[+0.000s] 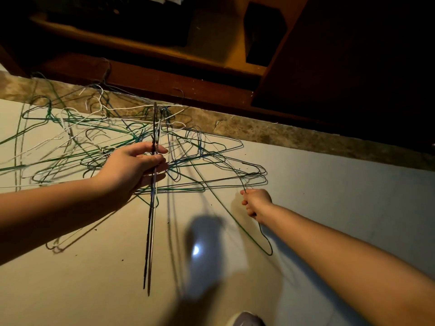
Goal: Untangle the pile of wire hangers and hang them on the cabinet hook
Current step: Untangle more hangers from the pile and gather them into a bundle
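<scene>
A tangled pile of wire hangers point(113, 142), green, white and dark, sprawls over the pale floor at the left and middle. My left hand point(134, 168) holds a few hangers point(150, 231) edge-on above the pile, pinched between thumb and fingers. They hang down towards me. My right hand point(255, 203) is curled round the wire of a green hanger point(247, 234) at the pile's right edge. That hanger's hook points towards me over the floor. No cabinet hook is visible.
A dark wooden cabinet point(353, 67) with open shelves stands behind the pile, above a mottled stone strip point(259, 130). Pale floor point(341, 184) stretches to the right and front. A blurred grey shape point(204, 250) and a shoe tip point(244, 320) are near the bottom edge.
</scene>
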The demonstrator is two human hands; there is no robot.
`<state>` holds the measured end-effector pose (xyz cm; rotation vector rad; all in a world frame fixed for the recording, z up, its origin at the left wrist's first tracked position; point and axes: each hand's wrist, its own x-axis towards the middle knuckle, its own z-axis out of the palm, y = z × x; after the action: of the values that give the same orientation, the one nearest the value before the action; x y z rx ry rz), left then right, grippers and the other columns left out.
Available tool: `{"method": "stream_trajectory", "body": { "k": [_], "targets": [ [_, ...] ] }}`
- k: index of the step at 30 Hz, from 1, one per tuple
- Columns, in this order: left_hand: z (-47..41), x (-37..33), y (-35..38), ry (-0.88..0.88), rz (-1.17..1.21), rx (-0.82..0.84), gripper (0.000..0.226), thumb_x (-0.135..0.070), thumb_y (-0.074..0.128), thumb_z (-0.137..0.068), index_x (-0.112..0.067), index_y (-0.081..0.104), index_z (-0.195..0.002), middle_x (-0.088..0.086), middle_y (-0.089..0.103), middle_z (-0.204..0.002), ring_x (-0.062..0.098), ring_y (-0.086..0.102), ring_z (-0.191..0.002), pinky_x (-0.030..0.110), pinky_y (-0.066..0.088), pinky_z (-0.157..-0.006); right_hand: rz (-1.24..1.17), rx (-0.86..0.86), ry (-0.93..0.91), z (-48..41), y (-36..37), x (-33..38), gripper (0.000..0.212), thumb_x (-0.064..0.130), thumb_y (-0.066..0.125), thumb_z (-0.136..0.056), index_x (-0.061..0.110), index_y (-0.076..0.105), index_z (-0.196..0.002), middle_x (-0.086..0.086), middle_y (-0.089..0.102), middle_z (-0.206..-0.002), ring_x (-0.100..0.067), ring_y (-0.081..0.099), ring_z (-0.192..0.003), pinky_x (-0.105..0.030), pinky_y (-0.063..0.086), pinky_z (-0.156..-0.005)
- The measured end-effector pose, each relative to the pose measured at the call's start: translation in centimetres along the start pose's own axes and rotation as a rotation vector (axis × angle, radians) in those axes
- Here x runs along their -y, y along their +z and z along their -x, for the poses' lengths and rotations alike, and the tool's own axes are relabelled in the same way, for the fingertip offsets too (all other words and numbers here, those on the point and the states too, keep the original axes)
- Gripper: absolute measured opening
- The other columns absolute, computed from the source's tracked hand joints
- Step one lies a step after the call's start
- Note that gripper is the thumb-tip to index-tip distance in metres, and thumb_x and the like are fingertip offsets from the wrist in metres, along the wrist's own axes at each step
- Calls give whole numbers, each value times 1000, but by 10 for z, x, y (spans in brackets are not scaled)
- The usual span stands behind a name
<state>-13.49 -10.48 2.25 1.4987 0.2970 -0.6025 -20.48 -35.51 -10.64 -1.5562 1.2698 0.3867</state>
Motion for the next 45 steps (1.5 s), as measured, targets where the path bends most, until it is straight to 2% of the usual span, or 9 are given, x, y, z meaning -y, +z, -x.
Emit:
{"method": "stream_trajectory", "body": {
  "k": [4,10,17,20,23,27,32,39,45],
  "targets": [
    [-1,1,0,-11,13,-4,20,2,48,-91,-12,62,-86,8,62,-81,5,66,-58,28,54,-72,73,-1,-72,8,-1,-1,24,11,37,-95,22,57,-88,-1,47,-61,-12,28,-43,-10,17,-30],
    [-1,1,1,0,1,4,20,1,49,-91,-12,62,-85,9,61,-81,6,66,-58,26,56,-69,-77,-4,-101,23,-10,-13,21,7,43,-94,17,60,-86,-1,46,-63,-10,31,-45,-13,21,-29],
    [4,-6,8,30,19,36,19,2,46,-92,-11,60,-87,10,59,-82,18,61,-76,24,55,-68,-355,90,32,49,-19,-5,27,0,36,-96,9,54,-78,-4,40,-63,-1,25,-23,-10,20,-26],
    [8,-7,8,42,12,52,19,1,46,-93,-11,60,-88,9,59,-82,18,61,-76,25,55,-70,-216,85,7,50,-12,-13,25,1,36,-95,12,55,-82,-4,44,-63,-5,38,-34,-12,34,-32],
    [7,-7,7,57,-12,47,19,1,46,-93,-11,60,-88,9,59,-83,18,61,-78,25,55,-71,189,99,-80,35,-7,-19,19,16,45,-93,14,57,-79,-8,54,-67,-20,52,-57,-26,41,-49],
    [-5,-1,3,70,-64,19,19,-1,47,-93,-13,60,-85,8,58,-83,18,61,-77,25,55,-70,719,-114,-322,14,-16,-10,33,34,43,-93,11,68,-97,-14,67,-101,-29,61,-88,-31,43,-71],
    [-21,15,9,63,-146,-2,16,-4,49,-92,-12,60,-84,7,55,-81,17,57,-73,19,55,-60,619,-398,-579,-28,-32,9,19,17,49,-92,7,59,-105,-17,58,-114,-33,55,-103,-33,44,-84],
    [-39,29,17,29,-183,52,16,-3,49,-91,-12,63,-89,7,58,-86,20,59,-86,34,55,-81,537,-281,-502,-63,-30,-2,30,25,56,-91,10,54,-117,-12,61,-115,-28,57,-104,-30,45,-86],
    [-45,35,22,14,-188,47,17,-4,51,-90,-14,63,-85,6,59,-87,18,60,-84,27,57,-72,637,-195,-620,-73,-30,-13,30,26,69,-81,14,62,-108,-9,62,-109,-28,56,-103,-35,47,-88]
  ]
}}
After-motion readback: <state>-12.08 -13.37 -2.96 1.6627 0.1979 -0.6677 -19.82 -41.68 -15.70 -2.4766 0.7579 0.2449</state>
